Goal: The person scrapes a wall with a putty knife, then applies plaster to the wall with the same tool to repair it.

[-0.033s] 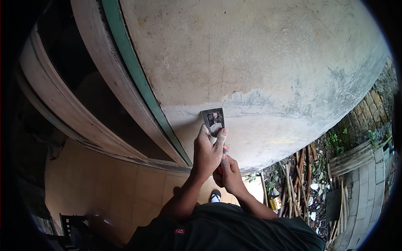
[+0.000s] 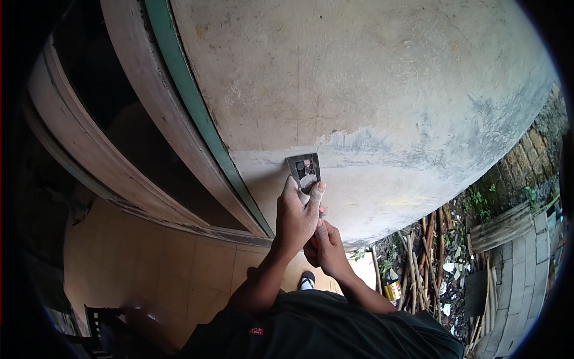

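My left hand point(image 2: 297, 215) is closed round a putty knife point(image 2: 312, 163), whose dark metal blade points up at the wall. A whitish smear lies on the blade near my thumb, and white dust covers my thumb and fingers. Just below and to the right, my right hand point(image 2: 327, 246) is closed on a red-and-black handle point(image 2: 314, 242). My fingers hide most of it; whether it belongs to the same putty knife cannot be made out. The blade's tip overlaps the off-white wall point(image 2: 359, 197) beside a grey, patchy band; contact is unclear.
A green-edged frame point(image 2: 179, 78) and wooden window frame point(image 2: 143, 60) stand left of the wall. Tan floor tiles point(image 2: 203, 269) lie below. At right are sticks point(image 2: 412, 263), rubble, a yellow-labelled container point(image 2: 393, 291) and a grey block wall point(image 2: 520, 281). A black slatted object point(image 2: 95, 320) sits lower left.
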### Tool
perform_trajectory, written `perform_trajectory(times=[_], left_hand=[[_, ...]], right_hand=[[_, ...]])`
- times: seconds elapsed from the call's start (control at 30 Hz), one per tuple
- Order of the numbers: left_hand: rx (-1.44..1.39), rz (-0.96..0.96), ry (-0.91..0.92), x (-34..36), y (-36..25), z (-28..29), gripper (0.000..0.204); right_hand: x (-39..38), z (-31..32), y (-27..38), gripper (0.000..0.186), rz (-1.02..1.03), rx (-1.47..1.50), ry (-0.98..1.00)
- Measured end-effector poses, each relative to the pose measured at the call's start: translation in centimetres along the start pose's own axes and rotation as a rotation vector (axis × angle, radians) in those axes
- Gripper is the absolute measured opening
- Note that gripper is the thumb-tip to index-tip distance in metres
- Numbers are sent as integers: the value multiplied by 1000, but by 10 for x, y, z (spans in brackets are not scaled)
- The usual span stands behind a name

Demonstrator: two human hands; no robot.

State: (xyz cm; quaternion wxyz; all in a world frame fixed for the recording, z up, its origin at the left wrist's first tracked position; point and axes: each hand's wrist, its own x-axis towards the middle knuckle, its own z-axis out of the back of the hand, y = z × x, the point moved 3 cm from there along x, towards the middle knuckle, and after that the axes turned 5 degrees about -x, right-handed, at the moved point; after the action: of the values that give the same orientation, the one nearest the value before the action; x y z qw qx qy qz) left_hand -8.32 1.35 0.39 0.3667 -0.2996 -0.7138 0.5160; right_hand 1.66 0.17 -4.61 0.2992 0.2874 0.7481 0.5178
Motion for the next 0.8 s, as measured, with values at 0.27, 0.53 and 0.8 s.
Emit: perform_trajectory(times=[0.27,0.53,0.8], left_hand=[[-52,112,22,1,-7,1,24],[-99,-27,-14,8,-18,2,25],[-100,41,28,5,-14,7,26]], right_hand=[[-4,-3,6,36,-56,101,55],[-2,-4,14,37,-27,42,81],[-10,-2,28,42,-121,-63,115]])
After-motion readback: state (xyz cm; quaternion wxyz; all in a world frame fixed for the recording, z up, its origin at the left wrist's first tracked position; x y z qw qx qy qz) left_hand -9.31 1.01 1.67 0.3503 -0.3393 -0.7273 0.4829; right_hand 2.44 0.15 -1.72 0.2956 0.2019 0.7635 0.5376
